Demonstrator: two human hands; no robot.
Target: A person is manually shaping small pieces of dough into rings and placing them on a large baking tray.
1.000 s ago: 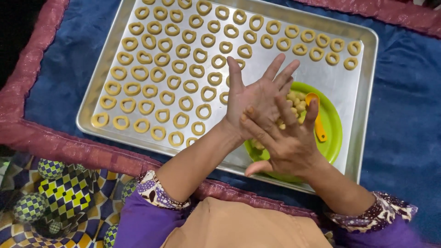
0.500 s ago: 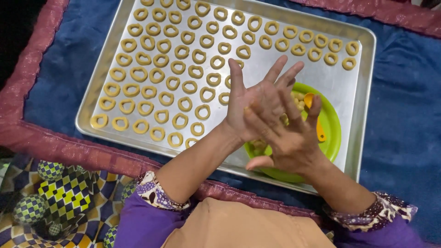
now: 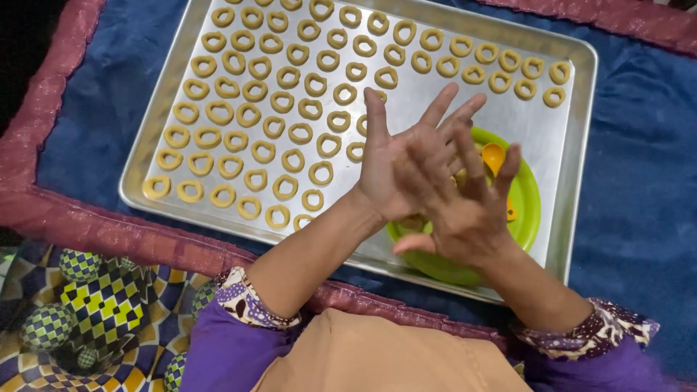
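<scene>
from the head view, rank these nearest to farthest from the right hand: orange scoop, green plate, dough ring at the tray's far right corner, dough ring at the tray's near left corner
1. green plate, directly beneath the right hand; orange scoop, on the plate by the fingertips. Too close to call.
2. far right corner dough ring, up and right on the tray.
3. near left corner dough ring, far across to the left.

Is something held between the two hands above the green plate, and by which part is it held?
It cannot be told. The left hand and right hand press palm to palm over the green plate, hiding anything between them.
</scene>
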